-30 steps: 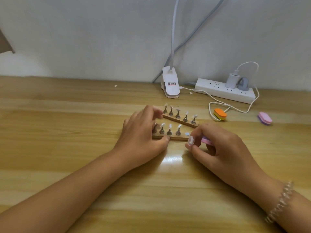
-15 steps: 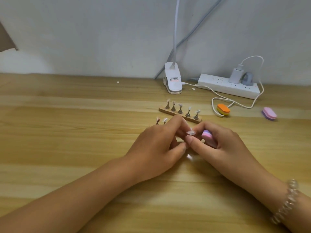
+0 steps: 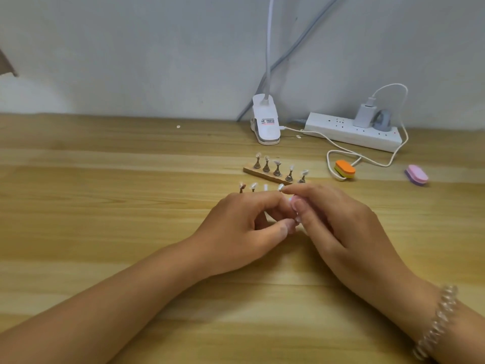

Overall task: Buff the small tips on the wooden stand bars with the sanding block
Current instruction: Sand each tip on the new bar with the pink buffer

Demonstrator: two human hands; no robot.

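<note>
Tips (image 3: 253, 185) of the near stand bar show just behind the left hand (image 3: 244, 232). Its thumb and forefinger are pinched together, and I cannot tell on what. Far stand bar (image 3: 250, 171) lies beyond, five tips upright. Pale wooden table (image 3: 105, 206), grey wall (image 3: 131, 48), white lamp clip (image 3: 265, 124) at back. Right hand (image 3: 338, 227) curls round the sanding block (image 3: 290, 198); I see only a pink sliver. Power strip (image 3: 351, 131), orange block (image 3: 345, 169) and pink block (image 3: 417, 174) lie rightward.

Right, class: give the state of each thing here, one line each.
Left hand: fingers curled, contents hidden.
Right hand: grips sanding block, barely visible.
Far stand bar: five tips upright.
Orange block: lying unused.
Pink-purple block: lying unused.
Charger: plugged into power strip.
</note>
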